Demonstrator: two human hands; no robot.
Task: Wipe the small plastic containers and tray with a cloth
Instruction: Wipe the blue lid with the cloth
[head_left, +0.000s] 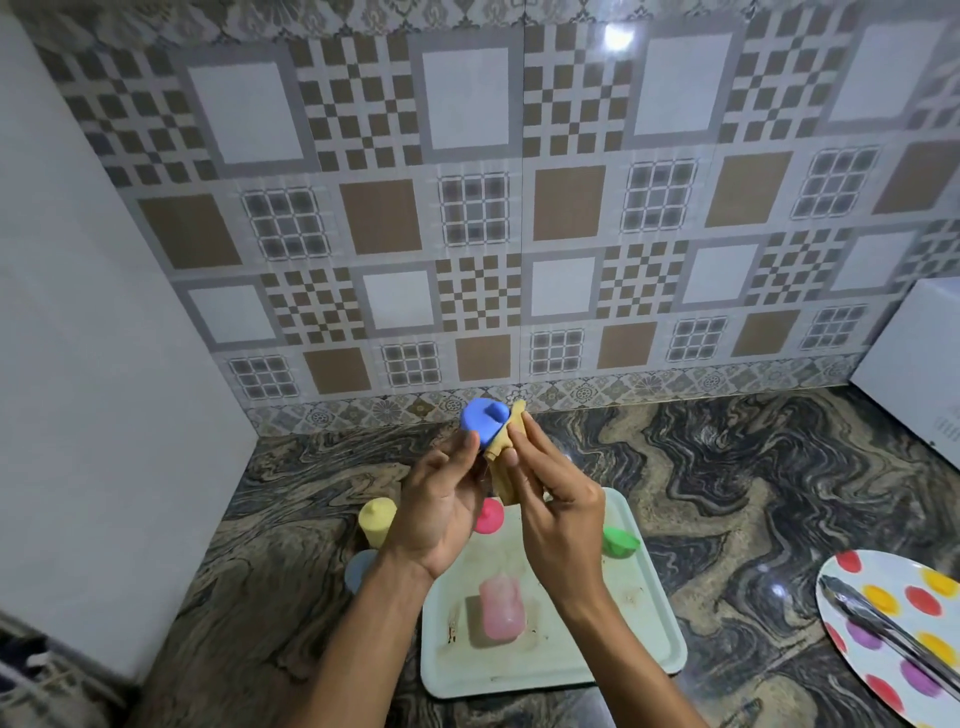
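Left hand (441, 499) raised, fingertips clamped on a blue container (484, 420); right hand (558, 499) fingers pinched on a tan cloth (506, 457) pressed against the container's right side, cloth hanging down between both palms; below the fingers a pale tray (649, 613) on the marble counter (753, 467) holds pink container (500, 609), green piece (619, 540), red piece (489, 515); yellow container (375, 519) left of left wrist, off the tray; spotted plate (893, 623) with tongs (883, 629) far right.

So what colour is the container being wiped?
Blue container, with a tan cloth against it; head view.
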